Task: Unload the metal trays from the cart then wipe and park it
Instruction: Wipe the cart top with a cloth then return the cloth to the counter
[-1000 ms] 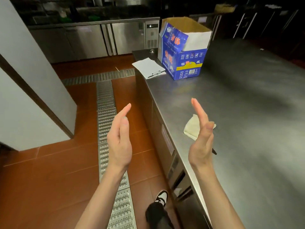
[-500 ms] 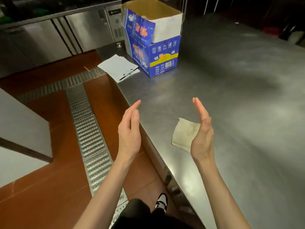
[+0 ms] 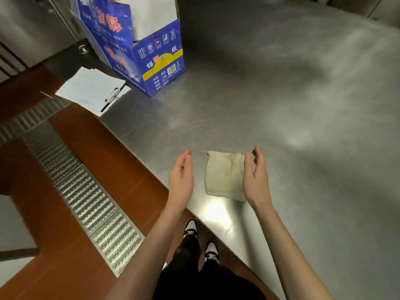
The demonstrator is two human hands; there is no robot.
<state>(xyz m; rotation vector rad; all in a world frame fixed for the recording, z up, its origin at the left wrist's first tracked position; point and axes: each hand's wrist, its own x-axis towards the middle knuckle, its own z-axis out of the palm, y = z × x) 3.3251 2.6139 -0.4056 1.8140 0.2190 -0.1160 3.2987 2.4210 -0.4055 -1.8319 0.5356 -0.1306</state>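
Observation:
A folded cream cloth (image 3: 225, 174) lies flat on the steel worktop (image 3: 281, 109), close to its near edge. My right hand (image 3: 255, 176) hovers over the cloth's right side, palm facing left, fingers loosely curled, holding nothing. My left hand (image 3: 181, 178) is raised just left of the cloth, over the worktop's edge, palm facing right and empty. Both hands stand apart from the cloth. No cart or metal trays are in view.
A blue cardboard box (image 3: 138, 46), open at the top, stands at the worktop's far left. A clipboard with papers and a pen (image 3: 93, 89) lies beside it at the corner. A metal drain grate (image 3: 82, 195) runs along the red-brown floor on the left.
The view has tilted down and moved closer to the worktop. Both hands have dropped lower towards the cloth, which now lies between them.

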